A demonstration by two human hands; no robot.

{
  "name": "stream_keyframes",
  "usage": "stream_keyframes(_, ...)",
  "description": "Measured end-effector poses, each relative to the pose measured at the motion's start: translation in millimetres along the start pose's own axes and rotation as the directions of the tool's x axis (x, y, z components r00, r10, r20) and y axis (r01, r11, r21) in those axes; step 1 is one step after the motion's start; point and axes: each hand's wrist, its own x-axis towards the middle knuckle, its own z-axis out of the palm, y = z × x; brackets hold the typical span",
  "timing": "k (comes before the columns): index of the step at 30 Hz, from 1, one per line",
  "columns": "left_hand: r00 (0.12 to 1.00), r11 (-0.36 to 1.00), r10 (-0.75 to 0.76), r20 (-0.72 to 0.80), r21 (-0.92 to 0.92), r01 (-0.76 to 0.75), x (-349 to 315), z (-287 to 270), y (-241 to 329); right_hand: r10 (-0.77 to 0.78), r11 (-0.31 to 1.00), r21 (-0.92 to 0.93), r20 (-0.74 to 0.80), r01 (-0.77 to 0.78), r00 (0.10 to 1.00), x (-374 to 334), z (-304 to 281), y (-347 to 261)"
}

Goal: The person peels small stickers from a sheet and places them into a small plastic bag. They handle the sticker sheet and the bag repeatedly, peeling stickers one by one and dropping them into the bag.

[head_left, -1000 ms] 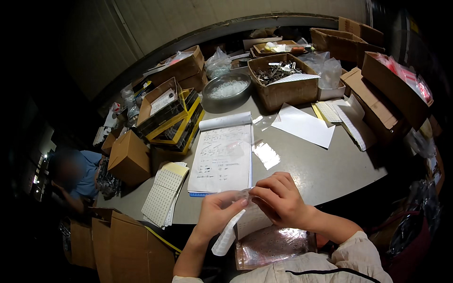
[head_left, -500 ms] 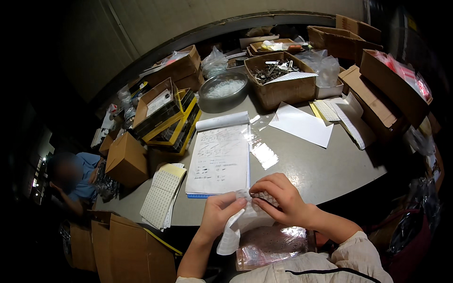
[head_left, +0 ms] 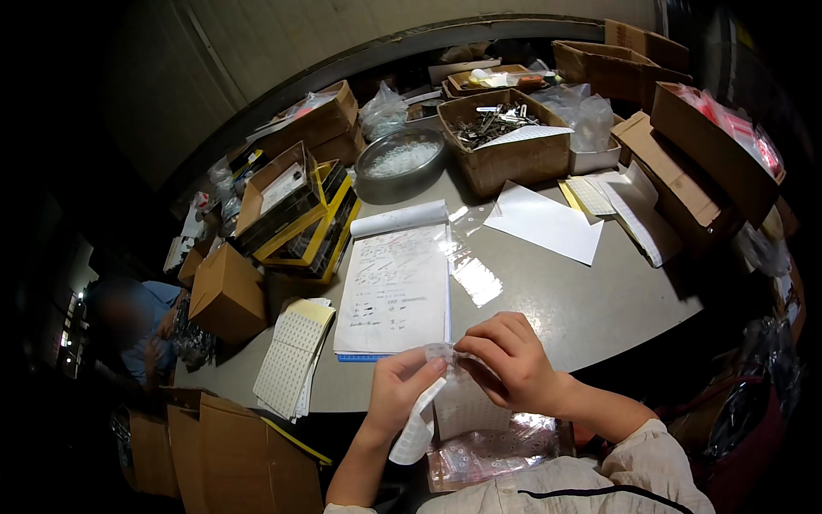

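Note:
Just off the table's front edge, I hold a thin white label sheet (head_left: 475, 409) with rows of small printed marks. My left hand (head_left: 402, 381) is closed on it, thumb on top, and one part of the sheet curls down below the thumb. The fingertips of my right hand (head_left: 514, 364) are pinched together at the sheet's top edge, close to the left fingers. Whether a single label is between them is too small to tell. Beneath the sheet, clear plastic bags (head_left: 488, 458) with small ring-like shapes lie on my lap.
A notepad (head_left: 394, 291) with handwriting lies ahead, beside shiny clear bags (head_left: 477, 281). More label sheets (head_left: 295, 355) are stacked at left. Behind stand a metal bowl (head_left: 401, 182) of clear pieces and a carton (head_left: 505, 167) of metal parts. A person (head_left: 145, 330) sits far left.
My right hand has turned and lifted slightly at the sheet's top edge. More of the sheet now hangs flat below it. The left hand keeps its hold.

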Motion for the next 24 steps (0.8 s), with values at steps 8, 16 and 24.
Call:
stream_keyframes(8,1.000,0.995,-0.024,-0.011,0.093,0.025,1,-1,-4,-0.092,0.993,-0.071,0.004,0.092,0.996,-2,-2,5)
stream_keyframes(16,0.991,0.985,-0.111,0.076,0.143,0.100,0,-3,5,-0.120,0.992,-0.022,0.160,0.125,0.980,-6,-9,13)
stream_keyframes(24,0.959,0.977,-0.209,0.193,0.088,0.195,5,-13,11,-0.193,0.981,0.027,0.164,0.191,0.967,-4,-12,19)
